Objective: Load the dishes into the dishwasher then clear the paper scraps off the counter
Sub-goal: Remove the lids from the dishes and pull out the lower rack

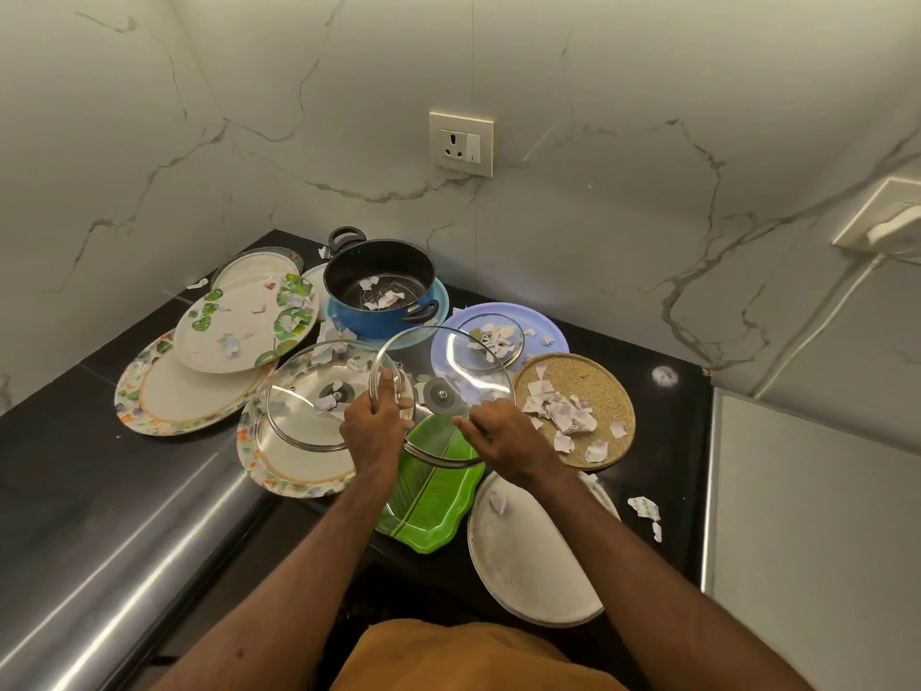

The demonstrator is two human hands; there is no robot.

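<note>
A large glass lid point(443, 361) with a steel rim is held tilted above the green leaf-shaped tray point(433, 491). My left hand point(376, 426) grips its left rim and my right hand point(503, 436) pinches its lower right rim. A second glass lid point(309, 391) lies on a floral-rimmed plate point(279, 466) to the left. A third, smaller lid point(491, 349) rests on the lilac plate point(543, 326). Paper scraps point(563, 411) cover the woven mat point(598, 381) and lie in the blue pot point(383, 291).
Two floral plates point(239, 326) overlap at the left on the black counter point(60, 441). A white plate point(528, 556) overhangs the counter's front edge at the right, with loose scraps point(645, 508) beside it. Marble walls close the corner; a steel ledge point(124, 556) runs at the lower left.
</note>
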